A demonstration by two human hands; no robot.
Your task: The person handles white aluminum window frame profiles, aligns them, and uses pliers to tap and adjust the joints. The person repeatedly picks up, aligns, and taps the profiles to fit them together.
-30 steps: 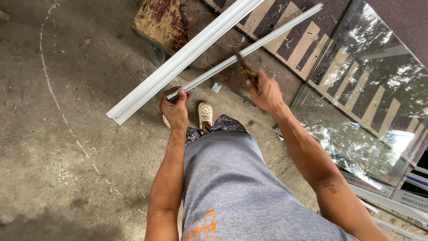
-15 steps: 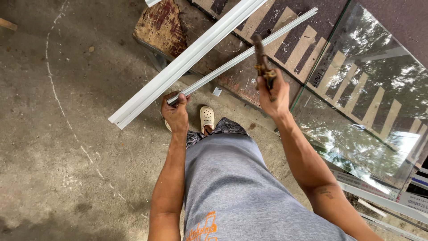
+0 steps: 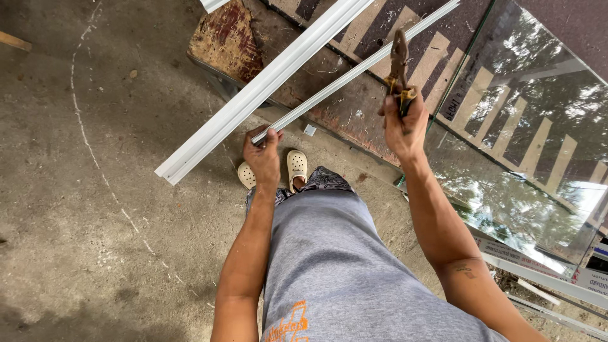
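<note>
Where the left hand (image 3: 263, 155) closes its fingers (image 3: 273, 136) round the near end of the thin white strip (image 3: 354, 69), the grip is tight, thumb and fingers wrapped about the end so that it shows just past the knuckles; the strip runs away from the hand, up and to the right, across the worn board surface (image 3: 266, 44) and out of the top of the view. The right hand (image 3: 405, 123) is lifted higher, its fingers clenched round the yellow-and-black grips of rusty pliers (image 3: 399, 63), whose brown head points upward and stands in front of the strip (whether the jaws touch the strip I cannot tell). Just beside the thin strip, on its left, lies a wider white channel profile (image 3: 253, 95), roughly parallel, its near end jutting over the concrete floor (image 3: 95, 221). Below the left hand two pale clogs (image 3: 296, 166) stand on the floor; grey shorts (image 3: 329, 266) fill the lower middle. To the right a large glass pane (image 3: 525, 139) leans, mirroring trees and sky; a faint chalk line (image 3: 82, 126) curves across the concrete at left.
</note>
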